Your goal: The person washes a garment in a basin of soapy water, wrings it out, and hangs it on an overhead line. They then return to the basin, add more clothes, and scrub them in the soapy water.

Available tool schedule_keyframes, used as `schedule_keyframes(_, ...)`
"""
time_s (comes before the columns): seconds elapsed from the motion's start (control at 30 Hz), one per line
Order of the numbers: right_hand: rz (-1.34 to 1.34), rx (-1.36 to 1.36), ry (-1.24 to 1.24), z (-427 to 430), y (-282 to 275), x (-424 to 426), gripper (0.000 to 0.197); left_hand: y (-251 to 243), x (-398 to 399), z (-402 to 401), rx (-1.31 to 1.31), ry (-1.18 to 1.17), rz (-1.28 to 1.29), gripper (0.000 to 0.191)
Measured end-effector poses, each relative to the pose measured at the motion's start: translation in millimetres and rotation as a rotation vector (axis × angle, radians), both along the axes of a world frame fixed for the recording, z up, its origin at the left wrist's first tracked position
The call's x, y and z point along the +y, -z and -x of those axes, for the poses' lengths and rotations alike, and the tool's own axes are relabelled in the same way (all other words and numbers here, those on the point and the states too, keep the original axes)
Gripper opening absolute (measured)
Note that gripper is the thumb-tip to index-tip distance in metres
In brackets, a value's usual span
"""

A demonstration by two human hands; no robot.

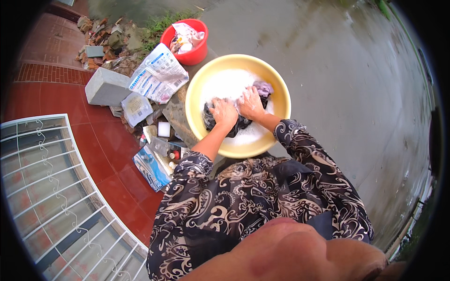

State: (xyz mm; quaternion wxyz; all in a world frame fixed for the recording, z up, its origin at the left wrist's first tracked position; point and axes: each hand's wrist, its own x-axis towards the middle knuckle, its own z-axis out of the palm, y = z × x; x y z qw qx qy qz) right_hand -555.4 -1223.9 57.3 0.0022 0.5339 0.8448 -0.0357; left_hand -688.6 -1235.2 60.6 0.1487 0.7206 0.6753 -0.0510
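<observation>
A yellow plastic basin (283, 91) holds white suds (228, 82) and wet dark cloth (210, 119). On the left part of the cloth lies my left hand (225, 113), its fingers curled into the fabric. My right hand (251, 103) grips the cloth close beside it, with foam on the skin. A bunched purple piece of cloth (263, 88) touches the dark cloth just past my right fingers. Suds and the hands hide part of the fabric.
Behind the basin stands a red bucket (200, 52) with light cloth. To the left are a printed plastic bag (160, 75), a pale block (105, 86), a blue-and-white box (151, 168), bottles and brick rubble (109, 42). A white window grille (70, 140) is at lower left.
</observation>
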Motion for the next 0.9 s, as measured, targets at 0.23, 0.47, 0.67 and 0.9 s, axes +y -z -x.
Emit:
schedule_keyframes(0.23, -0.084, 0.3, 0.068, -5.8, 55.2, 40.7, 0.028, 31.5, 29.4, 3.4, -0.268, -0.209, 0.106, 0.038)
schedule_keyframes(0.47, -0.246, 0.501, 0.12, -22.2, 81.4, 49.8, 0.029, 25.0, 38.3, 8.0, -0.501, -0.331, 0.021, 0.033)
schedule_keyframes(0.67, -0.159, 0.873, 0.121, -24.4, -59.2, 6.0, 0.044, -13.1, 22.5, 43.7, -0.935, -0.335, -0.438, 0.031)
schedule_keyframes(0.9, -0.047, 0.559, 0.408, -68.2, -30.6, -42.1, 0.057, -50.3, -42.0, 27.3, -0.397, -0.03, -0.41, 0.057)
